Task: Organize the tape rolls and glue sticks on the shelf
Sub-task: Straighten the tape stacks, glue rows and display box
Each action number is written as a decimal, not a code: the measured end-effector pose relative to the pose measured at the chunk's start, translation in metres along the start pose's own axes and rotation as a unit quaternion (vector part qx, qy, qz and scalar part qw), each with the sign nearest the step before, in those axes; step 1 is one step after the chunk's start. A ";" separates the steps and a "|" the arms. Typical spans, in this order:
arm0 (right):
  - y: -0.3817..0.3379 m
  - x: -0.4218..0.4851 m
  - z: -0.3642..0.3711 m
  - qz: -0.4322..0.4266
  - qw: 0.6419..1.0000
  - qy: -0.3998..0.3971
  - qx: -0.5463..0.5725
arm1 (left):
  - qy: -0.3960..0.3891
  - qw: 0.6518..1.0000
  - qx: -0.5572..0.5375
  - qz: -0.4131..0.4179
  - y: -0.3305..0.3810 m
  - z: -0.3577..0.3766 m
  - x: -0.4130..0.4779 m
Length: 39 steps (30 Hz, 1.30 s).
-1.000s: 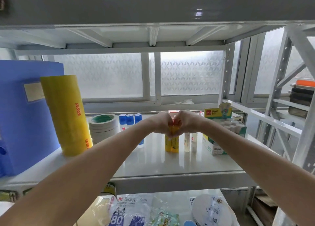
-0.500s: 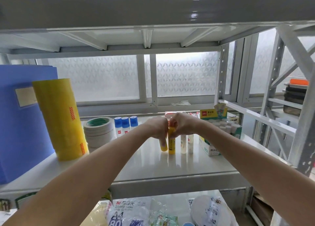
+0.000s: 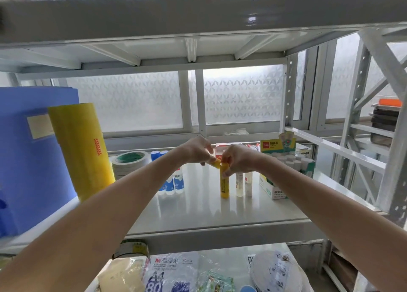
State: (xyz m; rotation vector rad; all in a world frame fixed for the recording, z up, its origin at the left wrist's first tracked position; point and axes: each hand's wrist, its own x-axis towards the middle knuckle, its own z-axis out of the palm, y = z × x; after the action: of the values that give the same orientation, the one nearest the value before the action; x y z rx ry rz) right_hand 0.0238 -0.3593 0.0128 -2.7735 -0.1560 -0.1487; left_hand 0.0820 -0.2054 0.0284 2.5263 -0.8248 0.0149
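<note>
On the white shelf (image 3: 209, 212) a yellow glue stick (image 3: 224, 185) stands upright, and my right hand (image 3: 239, 160) grips its top. My left hand (image 3: 196, 150) pinches a second yellow glue stick (image 3: 215, 162), lifted and tilted beside the first. Two clear glue sticks (image 3: 243, 183) stand just right of them. Blue-capped glue sticks (image 3: 174, 181) stand to the left, partly behind my left forearm. Further left sit a stack of white tape rolls (image 3: 128, 162) and a tall yellow tape stack (image 3: 81, 150).
A blue file box (image 3: 26, 159) fills the shelf's left end. An open green-and-yellow box of glue sticks (image 3: 286, 168) stands at the right, with a red-and-white box (image 3: 222, 147) behind the hands. The lower shelf holds paper packs and bags (image 3: 176, 272). The upper shelf hangs close overhead.
My left hand has lifted one yellow glue stick off the shelf and tilted it. The other yellow stick stays standing under my right hand.
</note>
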 end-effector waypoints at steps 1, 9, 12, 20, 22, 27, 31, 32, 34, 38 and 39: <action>0.000 0.000 -0.001 0.001 1.000 -0.007 0.000 | -0.009 1.000 -0.005 -0.003 -0.001 0.000 0.000; 0.004 -0.004 0.000 -0.021 0.999 -0.024 0.011 | 0.037 0.991 -0.125 0.002 0.000 -0.007 -0.004; 0.006 -0.004 0.001 -0.041 0.999 -0.011 0.033 | -0.006 0.992 -0.125 -0.007 0.000 -0.004 -0.005; -0.002 -0.001 0.002 -0.065 0.997 0.017 0.024 | -0.058 0.997 -0.043 -0.012 0.004 0.009 -0.005; -0.003 0.002 0.005 -0.063 0.998 0.023 0.005 | -0.072 0.997 -0.018 -0.020 0.004 0.012 -0.004; -0.006 0.012 0.008 -0.054 0.998 0.015 0.007 | -0.094 0.994 -0.015 -0.050 0.001 0.012 -0.002; -0.010 0.020 0.011 -0.047 0.999 0.001 0.022 | -0.090 0.995 0.002 -0.052 -0.002 0.006 -0.002; -0.011 0.021 0.011 -0.042 0.998 -0.007 0.034 | -0.090 0.994 0.005 -0.054 -0.003 0.004 -0.001; -0.012 0.024 0.012 -0.032 0.997 -0.027 0.061 | -0.092 0.994 -0.002 -0.055 -0.006 0.001 -0.001; -0.014 0.027 0.011 -0.013 0.993 -0.044 0.104 | -0.081 0.996 -0.004 -0.035 -0.011 -0.003 -0.001; -0.014 0.027 0.011 -0.011 0.993 -0.042 0.109 | -0.077 0.997 0.001 -0.029 -0.012 -0.003 0.000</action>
State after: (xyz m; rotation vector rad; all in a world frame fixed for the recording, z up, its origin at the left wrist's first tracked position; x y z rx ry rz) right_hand 0.0492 -0.3398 0.0109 -2.5619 -0.2121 -0.0177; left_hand 0.0886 -0.1956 0.0260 2.5775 -0.8115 -0.2008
